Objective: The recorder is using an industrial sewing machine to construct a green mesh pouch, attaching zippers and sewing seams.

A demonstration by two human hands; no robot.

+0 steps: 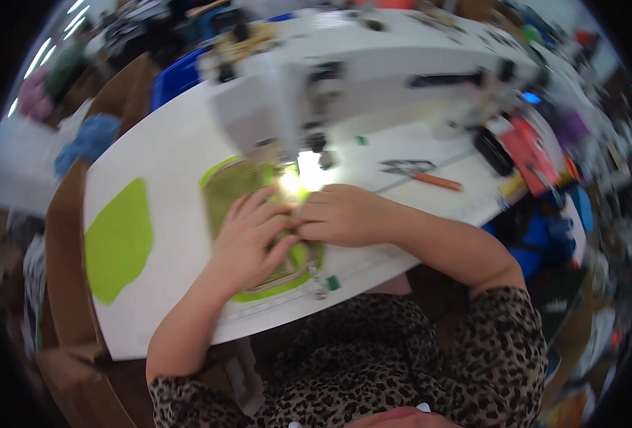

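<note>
The cloth (pixel 223 192), olive with lime border, lies on the table (pixel 177 164), partly under the machine (pixel 251 107); the left hand (pixel 254 239) rests on it, thumb apart from the fingers; the right hand (pixel 348 216) is just beside, fingers bent, and I cannot tell if they pinch it; a lime piece (pixel 121 239) lies at left, snips (pixel 437 180) at right.

Left hand (pixel 255 239) palm down, fingers extended and slightly spread, thumb angled toward right hand (pixel 348 215), whose fingers are curled and point left. Fingertips close together, contact unclear. Left forearm (pixel 191 317) slopes up steeply; right forearm (pixel 441 242) lies flatter, elbow bent.
</note>
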